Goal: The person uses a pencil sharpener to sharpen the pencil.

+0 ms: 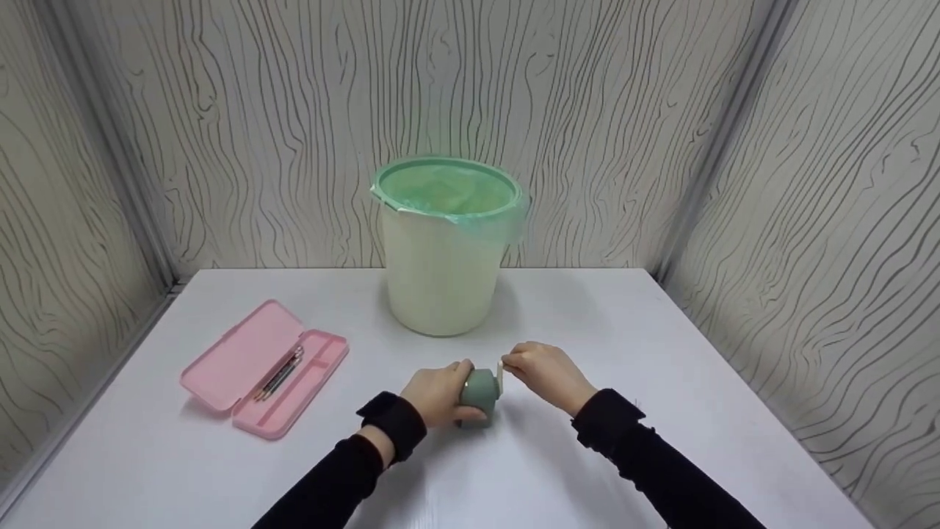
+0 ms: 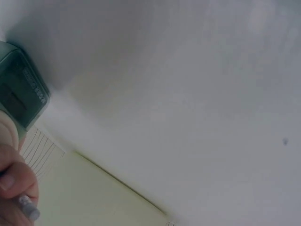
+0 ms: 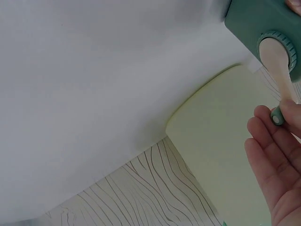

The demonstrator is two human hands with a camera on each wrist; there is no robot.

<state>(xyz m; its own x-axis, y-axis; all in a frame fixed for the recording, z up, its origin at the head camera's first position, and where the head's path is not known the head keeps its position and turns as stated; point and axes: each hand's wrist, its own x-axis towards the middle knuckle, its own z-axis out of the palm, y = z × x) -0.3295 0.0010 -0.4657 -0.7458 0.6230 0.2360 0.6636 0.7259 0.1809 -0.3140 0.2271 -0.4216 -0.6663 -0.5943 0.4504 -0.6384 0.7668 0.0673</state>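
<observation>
My left hand [image 1: 440, 397] grips a green hand-crank pencil sharpener [image 1: 479, 393] from its left side, close over the white table. The fingers of my right hand [image 1: 547, 373] pinch the end of its cream crank handle [image 1: 500, 378]. In the right wrist view, the crank arm [image 3: 278, 66] slants down from a ribbed green collar to a small green knob [image 3: 277, 116] at the fingers. A see-through dark drawer [image 2: 23, 89] shows on the sharpener in the left wrist view. There, a small grey cylindrical end [image 2: 29, 208] sticks out beside the fingers.
An open pink pencil case [image 1: 242, 360] with several pencils [image 1: 279, 375] in it lies on the left of the table [image 1: 587, 316]. Behind the hands stands a pale bin [image 1: 440, 272] with a green rim and liner. Wood-patterned panels [image 1: 294, 132] enclose the table.
</observation>
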